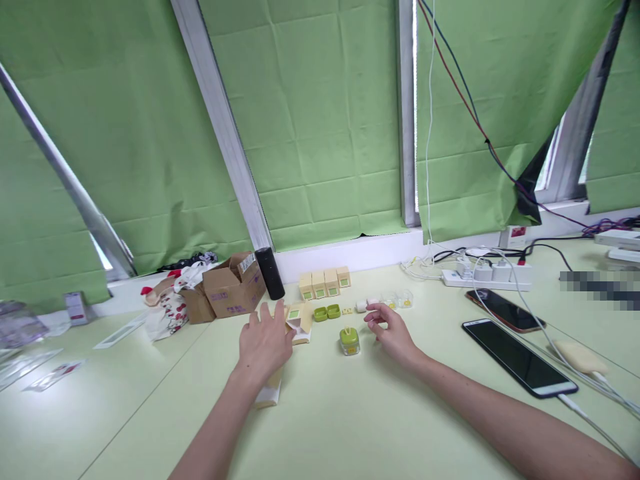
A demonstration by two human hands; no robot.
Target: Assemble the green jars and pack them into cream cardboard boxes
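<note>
Though clear-walled, jar (349,342) (green-lidded), contents indistinct.

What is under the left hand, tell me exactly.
Pale yellow packaging shows beside the left hand, and a pale strip near its wrist. The hand covers what lies between, so whether they join cannot be seen.

The left hand (265,341) and right hand (393,331) are bare, with thin fingers. The left forearm (223,420) and right forearm (485,403) are bare too.

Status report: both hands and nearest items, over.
Left hand open over cream cardboard box. Right hand loosely open beside green-lidded clear jar. Small olive-green cups beyond jar.
</note>
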